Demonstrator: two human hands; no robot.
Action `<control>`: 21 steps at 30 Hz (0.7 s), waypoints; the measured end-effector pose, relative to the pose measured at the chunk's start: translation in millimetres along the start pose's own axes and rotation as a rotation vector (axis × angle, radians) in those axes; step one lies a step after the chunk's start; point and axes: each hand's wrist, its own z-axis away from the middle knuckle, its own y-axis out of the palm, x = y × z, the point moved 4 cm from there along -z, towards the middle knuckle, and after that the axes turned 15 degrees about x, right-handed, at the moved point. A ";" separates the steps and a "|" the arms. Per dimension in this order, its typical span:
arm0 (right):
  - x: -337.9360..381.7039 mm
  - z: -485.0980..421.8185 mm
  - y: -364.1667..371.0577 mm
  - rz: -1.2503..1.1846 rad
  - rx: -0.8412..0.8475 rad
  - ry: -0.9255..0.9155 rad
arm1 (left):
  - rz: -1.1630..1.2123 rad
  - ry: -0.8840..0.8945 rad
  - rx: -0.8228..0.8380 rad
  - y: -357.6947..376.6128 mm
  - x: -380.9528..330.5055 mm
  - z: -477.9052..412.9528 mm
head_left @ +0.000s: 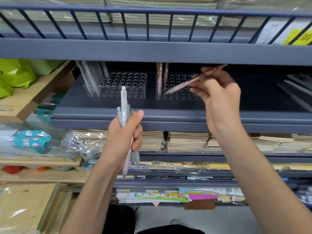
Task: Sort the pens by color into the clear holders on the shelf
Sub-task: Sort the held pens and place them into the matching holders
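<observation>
Two clear holders with rows of holes stand on the dark grey shelf (168, 114). The left holder (128, 86) has a few grey pens (92, 76) at its left end. The right holder (179, 93) has pink pens (160, 76) at its left end. My right hand (217, 92) pinches a pink pen (180, 86), tilted with its tip down over the right holder's front holes. My left hand (123, 139) grips a bunch of grey and pink pens (124, 107) upright, in front of the shelf edge below the left holder.
A railed shelf (152, 22) with stacked notebooks hangs just above. Dark pens (297, 88) lie at the shelf's right end. Lower shelves hold wrapped notebooks (185, 141) and stationery. Green packages (15, 73) sit on a wooden rack at the left.
</observation>
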 end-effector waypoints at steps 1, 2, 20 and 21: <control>0.9 -2.8 -2.7 -0.005 -0.027 -0.018 | 0.003 -0.003 -0.003 -1.1 0.0 -0.2; 0.8 -6.1 -4.6 0.000 -0.056 -0.037 | 0.014 -0.008 0.001 -1.7 0.2 -0.7; -8.9 -60.8 31.3 0.709 -0.101 -0.126 | -0.073 0.031 -0.110 -20.1 -4.0 17.4; -11.2 -62.6 29.9 0.742 -0.104 -0.119 | -0.068 0.036 -0.118 -22.6 -3.9 18.8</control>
